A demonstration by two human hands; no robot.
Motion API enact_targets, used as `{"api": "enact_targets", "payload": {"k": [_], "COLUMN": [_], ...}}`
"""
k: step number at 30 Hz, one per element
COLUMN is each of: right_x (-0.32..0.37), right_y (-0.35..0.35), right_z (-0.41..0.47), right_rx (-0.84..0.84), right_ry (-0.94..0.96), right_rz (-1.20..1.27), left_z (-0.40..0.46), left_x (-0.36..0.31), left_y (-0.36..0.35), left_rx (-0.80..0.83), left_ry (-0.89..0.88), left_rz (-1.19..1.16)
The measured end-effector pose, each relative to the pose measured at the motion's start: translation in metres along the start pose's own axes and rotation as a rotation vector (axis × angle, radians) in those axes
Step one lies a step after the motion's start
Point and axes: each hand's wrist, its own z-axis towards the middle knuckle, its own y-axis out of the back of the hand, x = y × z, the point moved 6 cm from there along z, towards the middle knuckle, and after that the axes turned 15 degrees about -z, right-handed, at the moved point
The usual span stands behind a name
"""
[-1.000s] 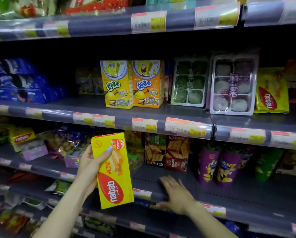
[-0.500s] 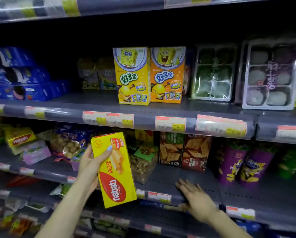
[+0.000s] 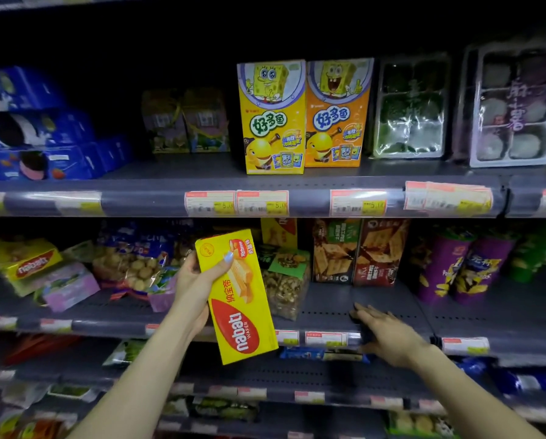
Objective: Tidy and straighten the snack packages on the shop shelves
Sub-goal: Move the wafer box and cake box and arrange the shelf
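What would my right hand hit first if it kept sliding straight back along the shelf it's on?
Likely the dark red cracker box. The right hand lies flat on the bare shelf, fingers pointing back and slightly left; depth is hard to judge.

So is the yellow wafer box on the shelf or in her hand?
In the hand. The left hand grips the yellow Nabati wafer box, tilted, in front of the shelf, not resting on it.

Glossy cardboard wafer box [image 3: 238, 299]; matt perforated shelf [image 3: 328, 307].
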Motion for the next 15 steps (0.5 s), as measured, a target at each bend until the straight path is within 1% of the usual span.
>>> {"api": "enact_targets", "payload": {"k": [6, 12, 15], "right_x": [0.002, 0.001, 0.000], "right_y": [0.000, 0.000, 0.000], "right_z": [0.000, 0.000, 0.000], "right_rx": [-0.001, -0.013, -0.017], "right_ry": [-0.034, -0.044, -0.046], "right_rz": [-0.003, 0.010, 0.032], "left_z": [0.019, 0.036, 0.035], "left_x": [0.005, 0.022, 0.041], "left_y": [-0.011, -0.017, -0.028], "left_rx": [0.054, 0.036, 0.045], "left_ry": [0.091, 0.161, 0.230], "left_rz": [-0.027, -0.059, -0.074]}}
